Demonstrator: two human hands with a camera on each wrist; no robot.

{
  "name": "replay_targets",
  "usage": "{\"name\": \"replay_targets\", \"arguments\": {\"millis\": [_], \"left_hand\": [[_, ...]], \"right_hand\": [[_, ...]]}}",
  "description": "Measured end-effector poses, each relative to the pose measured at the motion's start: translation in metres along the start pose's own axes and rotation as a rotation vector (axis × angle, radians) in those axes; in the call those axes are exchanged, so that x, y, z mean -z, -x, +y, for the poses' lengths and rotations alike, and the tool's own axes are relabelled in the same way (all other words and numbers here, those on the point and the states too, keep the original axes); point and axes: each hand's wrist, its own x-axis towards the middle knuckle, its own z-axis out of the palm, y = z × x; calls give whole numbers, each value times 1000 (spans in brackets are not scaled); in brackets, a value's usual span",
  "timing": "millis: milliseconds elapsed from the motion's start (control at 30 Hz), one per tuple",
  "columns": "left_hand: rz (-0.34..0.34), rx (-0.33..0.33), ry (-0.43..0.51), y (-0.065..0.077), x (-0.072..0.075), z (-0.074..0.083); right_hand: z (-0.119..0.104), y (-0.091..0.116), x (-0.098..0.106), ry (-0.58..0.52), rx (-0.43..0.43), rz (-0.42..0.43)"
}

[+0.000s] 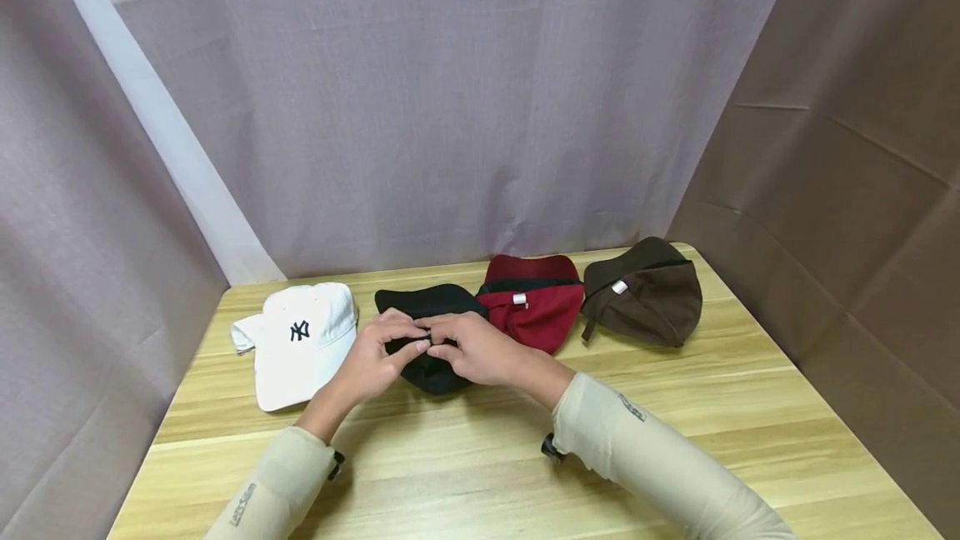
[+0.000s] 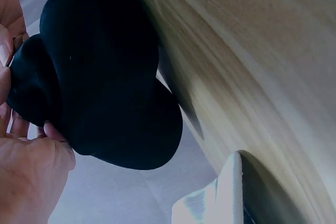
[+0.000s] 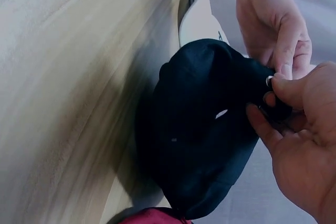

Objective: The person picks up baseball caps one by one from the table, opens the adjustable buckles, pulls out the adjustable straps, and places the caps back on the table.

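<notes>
A black cap (image 1: pixel 435 300) is held between both hands over the middle of the table. My left hand (image 1: pixel 381 352) pinches its edge from the left, and my right hand (image 1: pixel 476 348) pinches it close by, with the fingertips of both hands nearly meeting. In the right wrist view, a small shiny metal piece (image 3: pixel 269 81) shows at the pinched part of the black cap (image 3: pixel 205 124). The left wrist view shows the cap's dark body (image 2: pixel 105 77) beside my left hand (image 2: pixel 31 166); its fingers are partly hidden behind the fabric.
To the left lies a white cap (image 1: pixel 303 348) with a black logo. A red cap (image 1: pixel 543 315) sits just right of the black one, and a brown cap (image 1: pixel 652 302) lies farther right. Grey curtains (image 1: pixel 450 107) and a brown cloth (image 1: pixel 847 190) stand around the wooden table (image 1: pixel 420 482).
</notes>
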Motion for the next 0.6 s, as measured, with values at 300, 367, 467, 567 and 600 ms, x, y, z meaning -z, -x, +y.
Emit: {"name": "replay_targets", "arguments": {"millis": [300,367,467,567,600], "left_hand": [[19,0,-9,-3,4,0],[22,7,-13,-2,5,0],[32,24,-18,-1,5,1],[43,22,-26,-1,3,0],[46,22,-26,-1,2,0]], "right_hand": [[4,-2,0,0,1,32],[3,-2,0,5,-6,30],[2,-3,-2,26,-22,26],[0,-4,-4,64,-31,36],[0,-4,-5,76,-34,40]]}}
